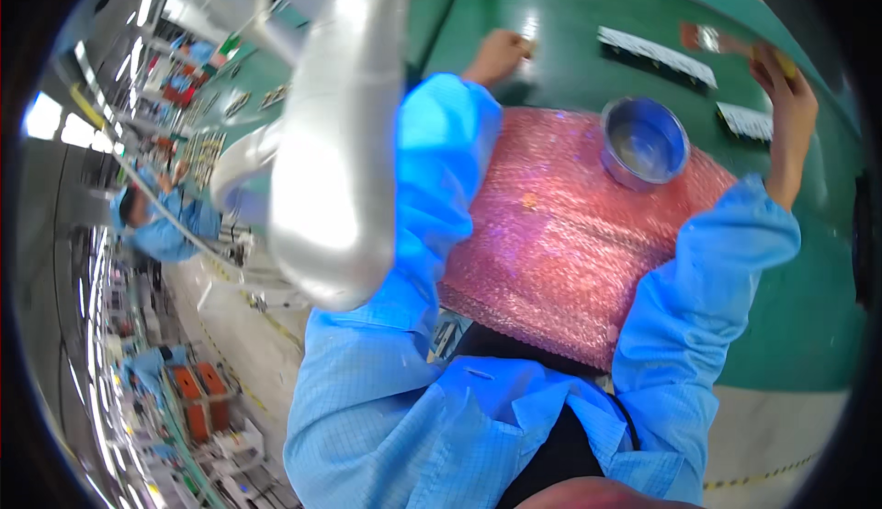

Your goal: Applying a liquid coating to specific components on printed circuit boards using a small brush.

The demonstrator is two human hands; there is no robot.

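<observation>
My right hand point(792, 109) is closed around the handle of a flat brush point(733, 44), whose reddish tip points left over the green table. Close to that hand lies a short strip-shaped part point(746, 122) with a white top. A longer strip point(657, 55), white above and dark along its side, sits left of it, below the brush. My left hand point(496, 59) has its fingers curled together at the far side of the table; what they pinch, if anything, is too small to make out. Between my forearms a round metal cup point(645, 146) stands on pink bubble wrap point(551, 224).
A large silver lamp-like head point(340, 141) on an arm hangs beside my left sleeve. The green tabletop point(790, 298) runs out to the right. Further left, a person in blue point(165, 215) sits at another bench, and orange-red crates point(200, 399) stand on the floor.
</observation>
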